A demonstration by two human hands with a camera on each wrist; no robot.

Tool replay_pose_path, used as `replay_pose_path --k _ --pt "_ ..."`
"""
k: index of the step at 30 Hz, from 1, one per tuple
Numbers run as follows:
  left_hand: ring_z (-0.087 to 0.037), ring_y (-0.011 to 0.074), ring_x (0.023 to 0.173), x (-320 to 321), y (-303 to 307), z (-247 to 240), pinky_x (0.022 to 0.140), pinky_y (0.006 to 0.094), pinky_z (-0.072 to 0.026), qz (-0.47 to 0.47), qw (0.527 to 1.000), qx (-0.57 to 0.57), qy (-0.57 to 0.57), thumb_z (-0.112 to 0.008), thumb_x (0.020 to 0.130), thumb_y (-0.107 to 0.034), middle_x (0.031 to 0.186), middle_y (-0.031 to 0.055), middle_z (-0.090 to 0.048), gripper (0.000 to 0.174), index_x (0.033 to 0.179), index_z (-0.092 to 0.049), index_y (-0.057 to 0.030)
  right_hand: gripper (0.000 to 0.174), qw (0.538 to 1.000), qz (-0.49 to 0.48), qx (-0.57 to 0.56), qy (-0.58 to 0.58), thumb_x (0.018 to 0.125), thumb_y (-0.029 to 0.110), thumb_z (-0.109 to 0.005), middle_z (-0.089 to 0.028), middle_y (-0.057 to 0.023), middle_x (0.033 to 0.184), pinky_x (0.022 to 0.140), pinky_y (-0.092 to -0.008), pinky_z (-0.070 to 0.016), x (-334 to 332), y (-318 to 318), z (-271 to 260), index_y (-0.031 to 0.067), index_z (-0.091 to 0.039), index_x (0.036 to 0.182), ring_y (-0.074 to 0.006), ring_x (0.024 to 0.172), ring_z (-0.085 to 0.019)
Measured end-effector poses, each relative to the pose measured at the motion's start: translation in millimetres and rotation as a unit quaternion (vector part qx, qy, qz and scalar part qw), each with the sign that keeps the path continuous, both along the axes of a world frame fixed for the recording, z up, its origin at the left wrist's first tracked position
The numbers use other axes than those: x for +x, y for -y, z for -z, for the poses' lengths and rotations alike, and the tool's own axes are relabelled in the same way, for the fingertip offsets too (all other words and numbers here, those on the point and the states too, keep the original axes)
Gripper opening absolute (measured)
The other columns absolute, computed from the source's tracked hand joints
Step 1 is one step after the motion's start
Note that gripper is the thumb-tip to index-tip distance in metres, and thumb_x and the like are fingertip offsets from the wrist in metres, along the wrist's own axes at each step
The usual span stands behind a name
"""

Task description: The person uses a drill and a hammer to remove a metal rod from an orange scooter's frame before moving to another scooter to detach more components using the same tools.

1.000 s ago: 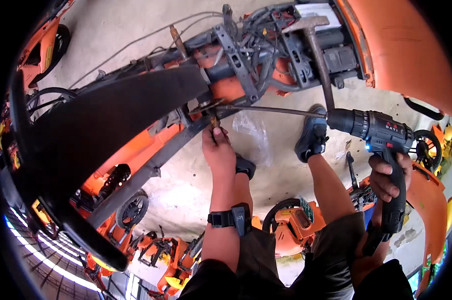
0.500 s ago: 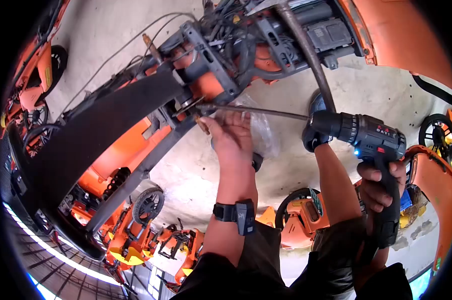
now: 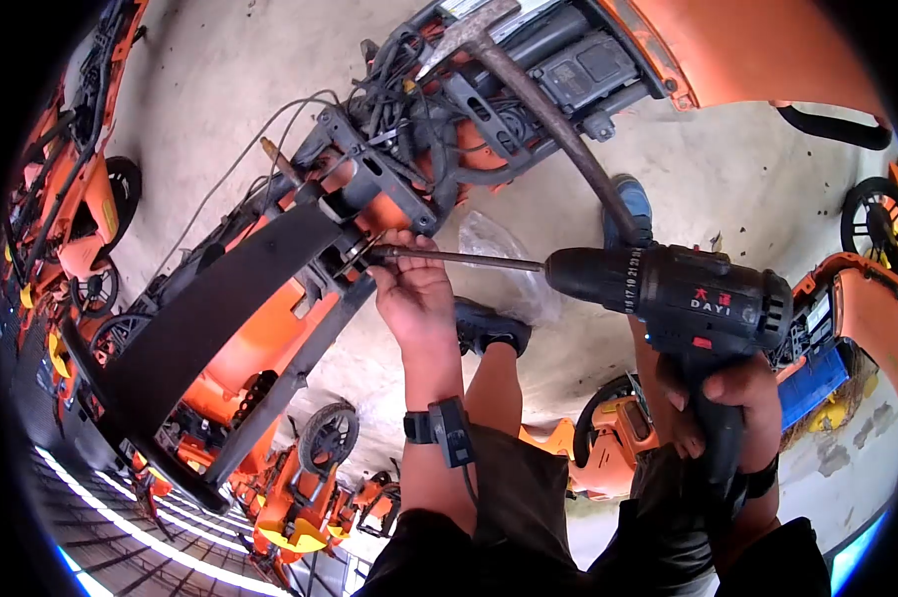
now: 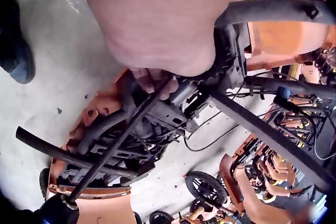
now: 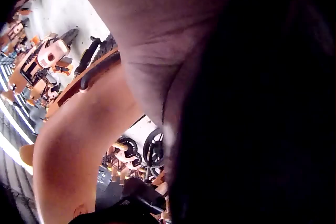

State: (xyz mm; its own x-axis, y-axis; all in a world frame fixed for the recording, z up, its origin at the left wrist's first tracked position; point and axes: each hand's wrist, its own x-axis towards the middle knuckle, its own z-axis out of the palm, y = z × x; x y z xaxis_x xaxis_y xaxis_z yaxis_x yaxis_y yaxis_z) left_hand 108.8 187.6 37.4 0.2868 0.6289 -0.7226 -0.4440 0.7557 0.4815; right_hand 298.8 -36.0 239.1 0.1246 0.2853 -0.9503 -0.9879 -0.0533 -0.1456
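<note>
My right hand grips the handle of a black cordless drill, held level with its chuck pointing left. From the chuck a long thin driver bit runs to the dark metal frame of a stripped orange scooter. Near the bit's far end, my left hand has its thumb and fingers around the rod. In the left wrist view, fingertips curl at the bit, beside the frame parts. The right wrist view shows mostly the wrist and a bare leg; the drill's grip is hidden there.
A hammer lies across the scooter frame, its handle reaching toward the drill. A black fender and loose wiring are close by. Clear plastic film lies on the floor near a shoe. Other orange scooters stand around.
My left hand moved off a small brass-coloured piece, opened its fingers, then closed them around the bit's far end. The drill came left and nearer the camera. The view shifted, moving the frame leftward.
</note>
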Motion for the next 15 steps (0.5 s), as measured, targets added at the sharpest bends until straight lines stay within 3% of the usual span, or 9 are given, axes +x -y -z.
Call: replay_pose_path --k 3,5,8,10,14,15 --pt "-0.058 0.0224 0.104 -8 -3 9 0.099 0.0362 -0.0453 0.012 0.998 0.007 0.065 -0.036 0.103 -0.04 0.112 0.0117 -0.063 0.047 0.118 -0.054 0.0006 0.059 1.0 0.017 -0.012 -0.012 0.068 0.025 -0.061 -0.056 -0.0171 0.071 0.03 -0.0297 -0.0422 -7 5 -2 -0.0081 -0.05 0.115 -0.0202 0.032 -0.048" --pt "-0.058 0.0225 0.103 -3 -3 4 0.098 0.0361 -0.0455 -0.018 0.999 -0.01 0.036 -0.035 0.103 -0.038 0.111 0.0117 -0.063 0.046 0.119 -0.053 0.001 0.062 0.998 0.03 -0.05 -0.005 0.068 0.026 -0.061 -0.058 -0.0215 0.075 0.028 -0.0304 -0.0423 -10 11 -5 -0.0089 -0.048 0.117 -0.0222 0.031 -0.049" --pt "-0.057 0.0214 0.095 2 -3 0 0.091 0.0346 -0.0466 -0.045 0.999 -0.024 0.013 -0.033 0.105 -0.034 0.102 0.0104 -0.062 0.042 0.116 -0.051 0.0016 0.062 0.999 0.039 -0.007 -0.008 0.069 0.025 -0.061 -0.057 -0.0228 0.077 0.028 -0.0315 -0.0436 -9 24 1 -0.01 -0.046 0.117 -0.0232 0.032 -0.051" --pt "-0.055 0.0198 0.088 -5 -3 6 0.084 0.0333 -0.0459 -0.048 0.99 -0.023 0.128 -0.033 0.105 -0.032 0.092 0.0089 -0.059 0.038 0.112 -0.051 0.001 0.062 0.999 0.047 -0.001 -0.012 0.07 0.025 -0.061 -0.057 -0.0237 0.08 0.028 -0.033 -0.0451 -9 40 6 -0.0123 -0.043 0.117 -0.0247 0.033 -0.053" --pt "-0.055 0.0193 0.079 -5 1 3 0.076 0.0327 -0.0458 -0.106 0.988 -0.095 0.065 -0.038 0.104 -0.024 0.084 0.008 -0.056 0.027 0.102 -0.053 -0.0022 0.056 0.993 0.038 0.091 -0.064 0.071 0.024 -0.065 -0.055 -0.0223 0.08 0.034 -0.0376 -0.0511 -2 72 22 -0.016 -0.042 0.102 -0.0282 0.037 -0.056" --pt "-0.057 0.0202 0.079 -8 7 4 0.076 0.0335 -0.0485 -0.108 0.984 -0.107 0.094 -0.04 0.103 -0.019 0.087 0.0095 -0.06 0.021 0.096 -0.053 -0.0038 0.062 0.988 0.077 0.097 -0.095 0.068 0.02 -0.066 -0.056 -0.0261 0.08 0.032 -0.0367 -0.0512 -2 75 26 -0.011 -0.041 0.115 -0.0295 0.037 -0.057"
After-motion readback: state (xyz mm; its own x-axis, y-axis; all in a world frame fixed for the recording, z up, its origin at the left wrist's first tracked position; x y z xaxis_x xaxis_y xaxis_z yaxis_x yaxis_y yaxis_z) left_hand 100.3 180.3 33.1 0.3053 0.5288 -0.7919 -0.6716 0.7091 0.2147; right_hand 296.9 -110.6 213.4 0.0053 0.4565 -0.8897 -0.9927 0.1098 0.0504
